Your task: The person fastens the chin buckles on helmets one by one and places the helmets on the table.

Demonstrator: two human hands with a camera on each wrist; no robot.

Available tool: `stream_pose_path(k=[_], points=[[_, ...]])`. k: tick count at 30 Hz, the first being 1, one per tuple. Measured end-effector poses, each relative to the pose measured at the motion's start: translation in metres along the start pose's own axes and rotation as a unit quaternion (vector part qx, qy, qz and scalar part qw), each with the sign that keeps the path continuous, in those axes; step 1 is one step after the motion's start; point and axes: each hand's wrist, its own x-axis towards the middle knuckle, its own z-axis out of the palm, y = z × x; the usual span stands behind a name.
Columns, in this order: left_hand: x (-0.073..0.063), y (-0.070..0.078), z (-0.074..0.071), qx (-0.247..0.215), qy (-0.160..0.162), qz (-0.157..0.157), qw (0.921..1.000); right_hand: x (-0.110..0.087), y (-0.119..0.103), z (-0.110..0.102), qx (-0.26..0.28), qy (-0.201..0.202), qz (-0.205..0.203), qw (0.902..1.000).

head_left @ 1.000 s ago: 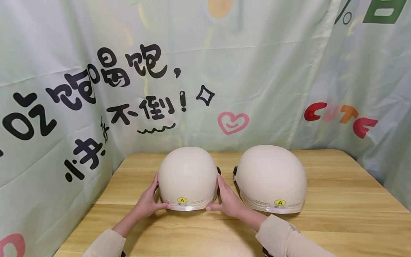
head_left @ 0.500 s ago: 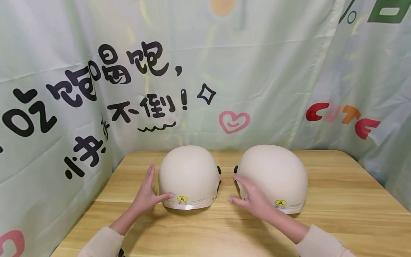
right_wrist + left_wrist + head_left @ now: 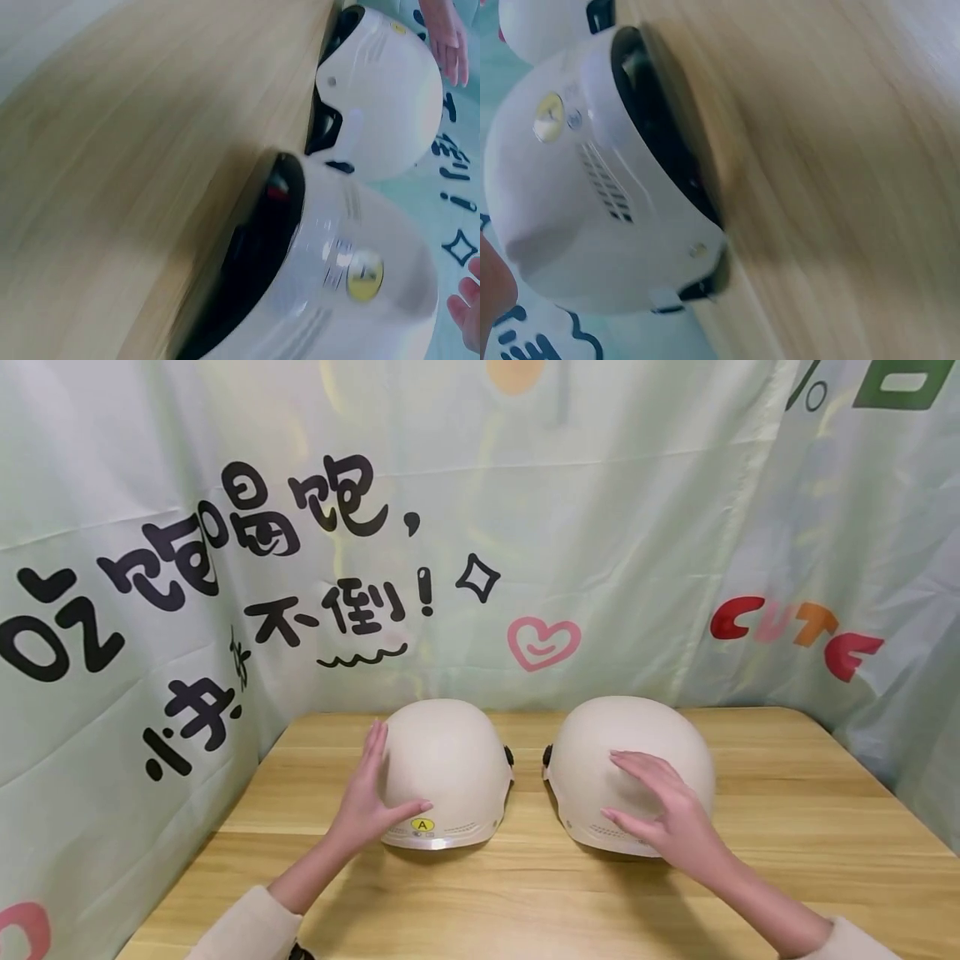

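Two cream helmets stand dome up, side by side on a wooden table; the left helmet (image 3: 450,760) bears a yellow sticker marked A low on its shell. My left hand (image 3: 363,806) is raised at its left side, fingers straight and thumb spread, overlapping the shell. In front of the right helmet (image 3: 600,735), my right hand (image 3: 675,814) has its thumb and fingers apart with nothing between them, hiding that helmet's sticker. The right wrist view shows this sticker (image 3: 365,276) and the dark inside of the helmet. Fingertips (image 3: 493,281) appear at the left wrist view's edge.
The wooden table (image 3: 480,902) has rounded far corners. Pale green cloth (image 3: 637,552) with black lettering and a pink heart hangs behind it and along both sides. A narrow gap of table separates the helmets, their black side buckles (image 3: 547,755) facing each other.
Both hands held the left helmet a second ago. My right hand has let go and moved right, before the right helmet; my left has come off and risen slightly. Both helmets stay put.
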Motion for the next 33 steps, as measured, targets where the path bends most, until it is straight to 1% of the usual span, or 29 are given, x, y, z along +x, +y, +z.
stream_pose_path(k=[6, 8, 10, 13, 15, 21, 24, 27, 30, 33], points=[[0.001, 0.013, 0.009, -0.032, 0.009, 0.036, 0.9988, -0.006, 0.012, -0.02, -0.029, 0.021, -0.004, 0.9994], [0.0, 0.017, 0.011, -0.047, 0.011, 0.045, 0.9978, -0.007, 0.016, -0.026, -0.033, 0.026, 0.002, 0.9991], [-0.001, 0.021, 0.012, -0.056, 0.015, 0.054, 0.9969, -0.009, 0.019, -0.032, -0.036, 0.027, 0.022, 0.9987], [-0.001, 0.024, 0.015, -0.064, 0.014, 0.066, 0.9957, -0.012, 0.022, -0.04, -0.041, 0.027, 0.067, 0.9965], [-0.001, 0.027, 0.019, -0.07, 0.01, 0.072, 0.9949, -0.015, 0.023, -0.045, -0.048, 0.022, 0.097, 0.9938], [0.0, 0.041, 0.033, -0.097, -0.005, 0.087, 0.9914, -0.022, 0.031, -0.053, -0.058, 0.005, 0.167, 0.9842], [-0.001, 0.047, 0.042, -0.106, -0.017, 0.089, 0.9902, -0.024, 0.035, -0.054, -0.057, -0.002, 0.199, 0.9785], [-0.003, 0.053, 0.052, -0.117, -0.037, 0.079, 0.9893, -0.026, 0.04, -0.054, -0.048, -0.004, 0.212, 0.976], [-0.007, 0.058, 0.062, -0.112, -0.069, 0.063, 0.9893, -0.027, 0.045, -0.053, -0.042, -0.009, 0.223, 0.9739], [-0.011, 0.063, 0.074, -0.099, -0.105, 0.054, 0.9881, -0.029, 0.05, -0.054, -0.035, -0.028, 0.247, 0.968]])
